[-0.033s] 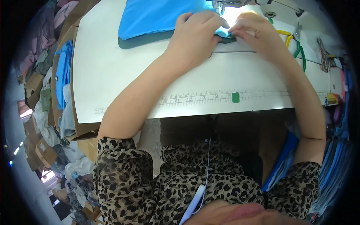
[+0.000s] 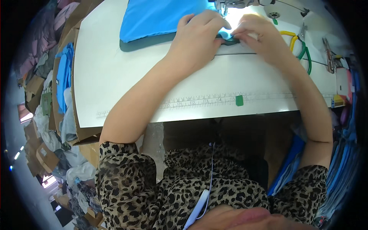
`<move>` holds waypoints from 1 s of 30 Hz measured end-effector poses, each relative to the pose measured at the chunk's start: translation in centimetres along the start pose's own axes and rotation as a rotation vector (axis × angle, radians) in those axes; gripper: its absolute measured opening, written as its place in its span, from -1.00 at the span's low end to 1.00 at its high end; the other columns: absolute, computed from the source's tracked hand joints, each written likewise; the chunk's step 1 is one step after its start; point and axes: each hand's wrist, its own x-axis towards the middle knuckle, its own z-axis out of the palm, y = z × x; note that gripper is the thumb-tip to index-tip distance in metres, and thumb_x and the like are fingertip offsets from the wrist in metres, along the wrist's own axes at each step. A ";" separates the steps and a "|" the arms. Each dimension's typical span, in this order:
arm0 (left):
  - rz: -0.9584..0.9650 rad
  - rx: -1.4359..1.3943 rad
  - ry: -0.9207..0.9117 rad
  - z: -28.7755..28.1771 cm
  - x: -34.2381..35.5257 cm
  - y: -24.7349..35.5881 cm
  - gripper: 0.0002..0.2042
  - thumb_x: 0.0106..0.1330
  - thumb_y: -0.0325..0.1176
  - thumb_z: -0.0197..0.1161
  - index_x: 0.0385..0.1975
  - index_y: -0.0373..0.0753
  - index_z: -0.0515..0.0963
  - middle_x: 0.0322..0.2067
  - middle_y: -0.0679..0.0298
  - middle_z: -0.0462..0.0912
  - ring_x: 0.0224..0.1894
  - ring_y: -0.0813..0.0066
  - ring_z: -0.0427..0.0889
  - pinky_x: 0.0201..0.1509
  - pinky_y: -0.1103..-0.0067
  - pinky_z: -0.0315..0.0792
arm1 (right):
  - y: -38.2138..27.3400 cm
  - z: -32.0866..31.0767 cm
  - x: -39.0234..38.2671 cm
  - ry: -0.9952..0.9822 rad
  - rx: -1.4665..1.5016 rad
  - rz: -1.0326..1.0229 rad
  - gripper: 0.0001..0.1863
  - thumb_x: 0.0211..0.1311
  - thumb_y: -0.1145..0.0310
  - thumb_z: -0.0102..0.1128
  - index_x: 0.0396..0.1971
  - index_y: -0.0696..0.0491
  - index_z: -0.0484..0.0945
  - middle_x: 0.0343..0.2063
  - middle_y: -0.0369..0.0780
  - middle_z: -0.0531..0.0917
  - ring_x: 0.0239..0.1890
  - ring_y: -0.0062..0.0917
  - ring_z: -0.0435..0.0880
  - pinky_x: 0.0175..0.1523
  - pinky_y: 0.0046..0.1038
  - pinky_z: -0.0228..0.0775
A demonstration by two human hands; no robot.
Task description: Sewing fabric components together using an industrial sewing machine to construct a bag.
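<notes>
A: So there we were at the white tabletop point(image 2: 115, 76), and the blue cloth point(image 2: 157, 17) lay at the far side, one end right under the lit sewing machine point(image 2: 235, 4)!

B: With a dark green layer point(image 2: 143, 45) peeping out beneath its near edge. And the hands?

A: Both on the work! The right hand point(image 2: 257, 33) had thumb and forefinger together, pinching the cloth's edge near the needle area.

B: The left hand point(image 2: 199, 36) lay across the cloth, fingers bent, thumb at that same edge. Whether it pinched or only pressed, I couldn't tell.

A: Over to the containers! A cardboard box point(image 2: 85, 134) stood hard by the tabletop's left side, flaps up.

B: And what a load: folded bright blue pieces point(image 2: 64, 80) upright against its wall, with a pale grey bundle point(image 2: 69, 120) just below them. Its bottom was hidden.

A: Farther left, a smaller carton point(image 2: 47, 154) sat tilted among heaped wrappings; its contents couldn't be made out.

B: Back on the right, scissors point(image 2: 309, 63) with yellow and green handles rested near the right hand.

A: And along the near edge ran a printed ruler strip point(image 2: 191, 102), a green patch point(image 2: 239, 101) stuck on it!
</notes>
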 end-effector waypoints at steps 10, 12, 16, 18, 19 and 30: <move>-0.020 0.024 -0.072 -0.3 -0.1 0.0 -0.80 0.20 -0.46 0.28 -0.21 -0.03 0.66 -0.12 0.38 0.62 0.02 0.38 0.56 0.29 0.21 0.22 | 0.0 0.5 -0.2 0.061 -0.145 -0.167 -0.97 0.15 0.48 0.27 -0.40 0.08 0.65 -0.41 -0.27 0.57 -0.28 -0.41 0.55 -0.12 -0.37 0.40; -0.013 0.023 -0.057 -0.2 -0.1 0.0 -0.81 0.21 -0.46 0.27 -0.21 -0.03 0.67 -0.13 0.38 0.63 0.01 0.38 0.56 0.29 0.21 0.22 | 0.0 0.5 -0.2 0.051 -0.131 -0.149 -0.97 0.17 0.50 0.26 -0.39 0.10 0.63 -0.42 -0.26 0.55 -0.27 -0.42 0.53 -0.13 -0.38 0.37; 0.027 0.030 -0.043 -0.4 -0.1 0.0 -0.82 0.20 -0.48 0.30 -0.21 -0.12 0.67 -0.10 0.36 0.64 -0.08 0.32 0.56 0.18 0.34 0.31 | -0.2 0.0 -0.3 -0.007 -0.193 -0.165 -0.94 0.17 0.50 0.26 -0.36 0.11 0.65 -0.37 -0.25 0.56 -0.22 -0.42 0.54 -0.07 -0.40 0.40; -0.006 0.021 -0.058 -0.5 0.0 0.0 -0.83 0.20 -0.48 0.29 -0.22 -0.13 0.68 -0.11 0.35 0.64 -0.08 0.32 0.57 0.20 0.33 0.31 | -0.6 -0.1 -0.4 0.004 -0.212 -0.182 -0.94 0.17 0.51 0.25 -0.35 0.11 0.66 -0.36 -0.24 0.57 -0.21 -0.41 0.55 -0.06 -0.41 0.41; -0.034 0.009 -0.072 -0.5 0.0 0.0 -0.84 0.20 -0.48 0.29 -0.24 -0.13 0.68 -0.12 0.34 0.65 -0.08 0.32 0.59 0.22 0.31 0.31 | -0.7 -0.2 -0.6 -0.016 -0.221 -0.148 -0.91 0.17 0.54 0.23 -0.33 0.10 0.66 -0.33 -0.25 0.57 -0.18 -0.41 0.55 -0.03 -0.40 0.41; -0.003 0.137 -0.114 -0.4 0.9 -1.5 -0.81 0.29 -0.48 0.20 -0.20 -0.08 0.69 -0.10 0.35 0.67 -0.05 0.36 0.61 0.41 0.28 0.16 | -2.9 -1.2 0.6 -0.131 -0.294 0.063 -0.75 0.10 0.51 0.14 -0.22 0.03 0.69 -0.28 -0.16 0.62 -0.15 -0.30 0.60 0.01 -0.32 0.37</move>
